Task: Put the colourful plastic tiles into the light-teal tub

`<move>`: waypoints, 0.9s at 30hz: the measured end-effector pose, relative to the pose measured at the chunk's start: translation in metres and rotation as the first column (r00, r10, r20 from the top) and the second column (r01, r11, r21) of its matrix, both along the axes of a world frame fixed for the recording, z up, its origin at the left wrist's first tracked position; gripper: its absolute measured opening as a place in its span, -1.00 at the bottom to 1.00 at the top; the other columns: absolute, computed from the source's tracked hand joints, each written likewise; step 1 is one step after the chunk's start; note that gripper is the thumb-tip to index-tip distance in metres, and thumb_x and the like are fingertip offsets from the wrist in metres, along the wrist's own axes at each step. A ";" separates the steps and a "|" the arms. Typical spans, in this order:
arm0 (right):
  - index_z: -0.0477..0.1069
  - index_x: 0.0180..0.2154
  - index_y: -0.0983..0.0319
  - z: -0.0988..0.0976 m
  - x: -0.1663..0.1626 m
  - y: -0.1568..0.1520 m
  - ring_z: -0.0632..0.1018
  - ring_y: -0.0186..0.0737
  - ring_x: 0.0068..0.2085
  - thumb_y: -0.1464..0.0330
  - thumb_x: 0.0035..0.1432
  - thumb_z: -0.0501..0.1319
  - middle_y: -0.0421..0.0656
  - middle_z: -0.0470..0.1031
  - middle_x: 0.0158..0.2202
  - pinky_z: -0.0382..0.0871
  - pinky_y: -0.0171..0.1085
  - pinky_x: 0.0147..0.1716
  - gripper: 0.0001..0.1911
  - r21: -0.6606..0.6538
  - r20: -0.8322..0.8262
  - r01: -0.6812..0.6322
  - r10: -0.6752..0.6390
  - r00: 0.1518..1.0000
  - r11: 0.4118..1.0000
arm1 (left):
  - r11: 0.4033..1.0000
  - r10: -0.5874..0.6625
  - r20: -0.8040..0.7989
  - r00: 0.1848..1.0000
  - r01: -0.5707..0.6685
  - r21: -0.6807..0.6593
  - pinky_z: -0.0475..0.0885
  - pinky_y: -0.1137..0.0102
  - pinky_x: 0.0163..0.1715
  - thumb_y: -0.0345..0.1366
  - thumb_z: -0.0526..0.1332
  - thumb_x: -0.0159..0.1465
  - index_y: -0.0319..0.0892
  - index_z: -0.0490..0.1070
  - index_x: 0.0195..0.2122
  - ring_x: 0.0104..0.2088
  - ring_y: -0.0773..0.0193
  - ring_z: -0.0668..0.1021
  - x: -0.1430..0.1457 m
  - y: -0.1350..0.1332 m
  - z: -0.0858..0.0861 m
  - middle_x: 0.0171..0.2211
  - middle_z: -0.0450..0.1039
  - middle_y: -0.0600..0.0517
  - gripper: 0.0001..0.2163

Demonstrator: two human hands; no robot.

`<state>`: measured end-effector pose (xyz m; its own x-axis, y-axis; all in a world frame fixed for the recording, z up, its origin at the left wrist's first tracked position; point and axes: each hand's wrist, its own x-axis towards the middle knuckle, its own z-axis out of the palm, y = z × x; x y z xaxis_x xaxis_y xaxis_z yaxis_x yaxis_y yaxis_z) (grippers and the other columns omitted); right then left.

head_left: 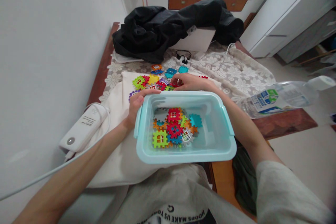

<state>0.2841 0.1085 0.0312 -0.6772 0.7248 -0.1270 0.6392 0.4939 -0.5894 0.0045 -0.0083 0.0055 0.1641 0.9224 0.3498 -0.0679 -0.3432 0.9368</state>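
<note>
1. Lacy tablecloth (246, 73) over a red-brown table (101, 66), with a white wall (57, 42) along my left.
2. Left hand (137, 104) is hooked on the left end of the pale blue tub (186, 158), fingers bent around it near the far corner. Some fingers are hidden.
3. Right hand (187, 81) is just past the far rim, fingers bent down at the loose pieces (153, 79). Can't tell if I'm pinching one or only touching.
4. Tub's right in front of my shirt (157, 190), with toy pieces (174, 129) heaped left of centre inside.
5. Handling guess: light, fairly stiff plastic, maybe slick, so the end handles are where I'd grab. Pieces look light and hard; notched edges could snag, so pinch one across its sides.
6. Further out: white cloth (115, 161) under the loose ones, white power strip (85, 124) left, bottle (280, 97) right, headphones (184, 61) and dark jacket (152, 31) beyond.
</note>
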 end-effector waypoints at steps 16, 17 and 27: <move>0.54 0.25 0.08 -0.002 0.004 0.000 0.66 -0.04 0.01 0.13 0.26 0.36 -0.08 0.67 0.16 0.54 -0.15 0.02 -0.45 0.015 0.053 -0.042 0.042 0.998 0.999 | 1.000 -0.006 0.010 1.000 0.007 -0.017 0.60 0.01 -0.05 0.16 0.21 0.36 -0.12 0.78 -0.13 -0.13 -0.13 0.67 0.000 -0.001 0.000 -0.18 0.74 -0.15 -0.51; 0.53 0.26 0.10 0.000 0.004 0.001 0.65 -0.04 0.01 0.14 0.27 0.36 -0.07 0.66 0.16 0.54 -0.14 0.03 -0.44 0.016 0.051 -0.047 0.046 0.998 0.999 | 1.000 -0.008 0.010 1.000 0.008 -0.014 0.60 0.01 -0.04 0.16 0.21 0.35 -0.12 0.78 -0.13 -0.13 -0.13 0.67 0.000 0.000 0.000 -0.18 0.74 -0.15 -0.51; 0.58 0.13 0.16 0.025 0.025 0.007 0.64 -0.04 0.03 -0.04 0.22 0.41 -0.04 0.66 0.11 0.61 -0.11 0.03 -0.42 -0.053 -0.291 -0.011 -0.005 0.957 0.999 | 1.000 -0.011 0.004 1.000 0.011 0.026 0.62 0.08 -0.04 0.20 0.18 0.41 -0.14 0.76 -0.10 -0.12 -0.07 0.69 -0.002 0.001 -0.004 -0.14 0.75 -0.14 -0.46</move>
